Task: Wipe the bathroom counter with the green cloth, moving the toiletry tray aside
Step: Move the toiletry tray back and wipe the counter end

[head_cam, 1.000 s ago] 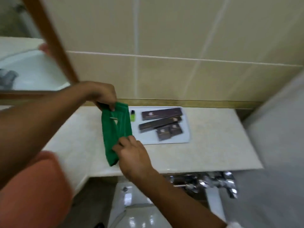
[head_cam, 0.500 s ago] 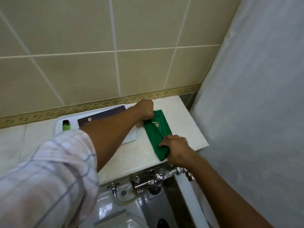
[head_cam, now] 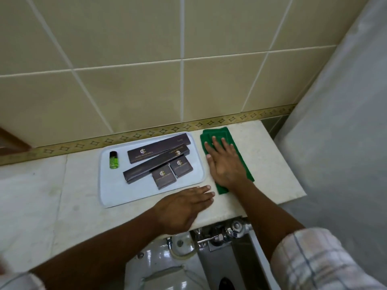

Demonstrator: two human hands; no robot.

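Beige tiled wall (head_cam: pixel 129 95); chrome flush valve (head_cam: pixel 228 231); white toilet (head_cam: pixel 163 266) below

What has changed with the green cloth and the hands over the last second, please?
The folded green cloth, earlier held up by both hands, now lies flat on the beige marble counter. The right hand presses it; the left hand has let go. The white toiletry tray stayed put.
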